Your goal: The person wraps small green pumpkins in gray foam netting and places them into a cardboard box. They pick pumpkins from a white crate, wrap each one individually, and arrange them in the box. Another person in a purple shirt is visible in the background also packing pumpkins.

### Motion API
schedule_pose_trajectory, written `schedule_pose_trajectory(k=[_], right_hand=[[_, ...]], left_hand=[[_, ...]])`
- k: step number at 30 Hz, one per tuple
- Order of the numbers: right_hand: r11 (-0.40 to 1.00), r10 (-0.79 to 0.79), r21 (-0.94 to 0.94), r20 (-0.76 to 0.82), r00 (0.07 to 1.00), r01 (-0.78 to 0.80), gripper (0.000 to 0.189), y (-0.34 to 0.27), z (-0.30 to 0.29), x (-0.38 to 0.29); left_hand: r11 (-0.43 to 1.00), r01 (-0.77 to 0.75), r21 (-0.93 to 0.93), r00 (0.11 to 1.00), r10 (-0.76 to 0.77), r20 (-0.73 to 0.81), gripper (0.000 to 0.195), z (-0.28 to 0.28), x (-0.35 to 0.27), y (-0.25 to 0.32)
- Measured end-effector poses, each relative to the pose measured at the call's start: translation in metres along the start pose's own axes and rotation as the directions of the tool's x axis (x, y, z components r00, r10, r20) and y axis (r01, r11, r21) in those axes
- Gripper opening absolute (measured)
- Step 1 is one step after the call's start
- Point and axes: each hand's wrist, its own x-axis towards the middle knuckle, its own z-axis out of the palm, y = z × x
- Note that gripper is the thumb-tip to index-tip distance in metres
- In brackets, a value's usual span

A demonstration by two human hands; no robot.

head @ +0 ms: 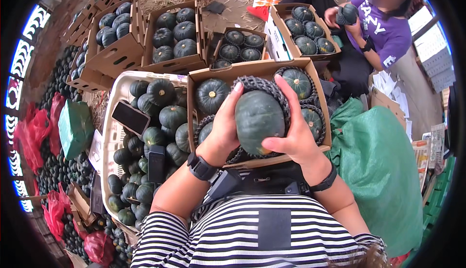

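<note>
Between my left hand (222, 126) and my right hand (300, 133) is a dark green squash (259, 122), held above an open cardboard box (255, 67). Black foam netting (255, 83) wraps the squash's far side and its right edge; both hands press on the squash or its netting. Inside the box, a bare squash (212, 94) lies at the far left, and netted squashes (296, 83) lie along the right side. Another netted squash (205, 132) shows at the near left. The held squash and my hands hide the middle of the box.
A white plastic crate (111, 137) of loose squashes, with a phone (131, 117) and a dark device (156, 164) on top, stands at the left. Filled cardboard boxes (174, 64) line the far side. A green sack (378, 173) bulges at the right. A co-worker (382, 28) holds a squash.
</note>
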Motion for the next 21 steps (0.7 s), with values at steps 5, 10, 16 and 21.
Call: schedule_pose_trajectory(k=[5, 10, 16, 21], right_hand=[[0.949, 0.211, 0.246, -0.038, 0.977, -0.195, 0.076, -0.006, -0.037, 0.009], [0.970, 0.194, 0.163, -0.061, 0.979, -0.182, 0.063, -0.002, -0.055, 0.011], [0.999, -0.004, 0.035, -0.218, 0.976, 0.012, 0.072, 0.012, -0.017, 0.004], [0.860, 0.178, 0.505, -0.147, 0.973, -0.081, 0.070, 0.012, -0.016, 0.009]], left_hand=[[0.964, -0.013, 0.265, 0.988, -0.029, 0.154, 0.069, -0.012, -0.010, -0.007], [0.935, -0.251, 0.251, 0.968, 0.239, 0.078, 0.077, -0.014, -0.002, -0.020], [0.874, -0.345, 0.343, 0.919, 0.389, -0.066, 0.056, -0.002, 0.008, -0.020], [0.924, -0.357, 0.141, 0.927, 0.332, 0.172, 0.061, -0.016, -0.006, -0.011]])
